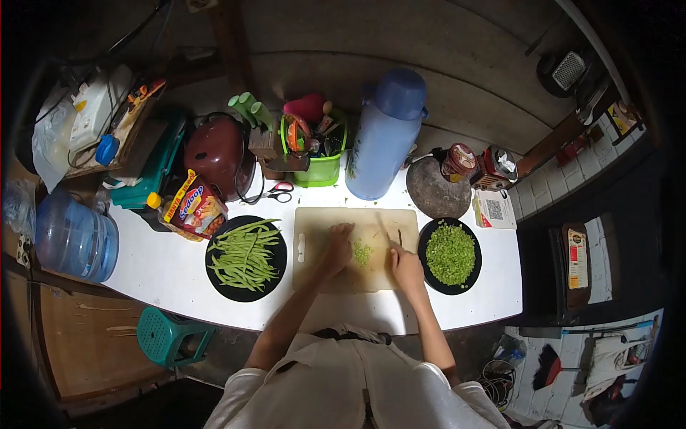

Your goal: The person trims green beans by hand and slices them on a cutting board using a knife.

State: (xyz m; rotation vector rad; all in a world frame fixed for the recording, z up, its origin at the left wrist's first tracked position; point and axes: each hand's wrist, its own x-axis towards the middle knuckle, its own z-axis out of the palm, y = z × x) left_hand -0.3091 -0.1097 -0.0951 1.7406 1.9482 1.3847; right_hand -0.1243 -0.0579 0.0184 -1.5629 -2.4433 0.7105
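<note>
My right hand [407,270] is closed round the handle of a knife [387,230], whose blade is blurred above the cutting board [318,279]. On the left half of the board rests my left hand [339,247], fingers curled together; whatever they may hold is hidden. Between both hands lie small chopped pieces of green bean [362,253]. Left of the board, whole green beans [246,256] are heaped on a black plate [236,293]. To the right, a second black plate [451,289] bears a pile of finely chopped green beans [450,254].
Behind the board stand a tall blue thermos [386,136] and a green utensil basket [318,171]. Scissors [279,191], a Sedaap packet [194,206] and a maroon appliance [218,154] sit at the back left. A stone mortar [437,187] is at the back right.
</note>
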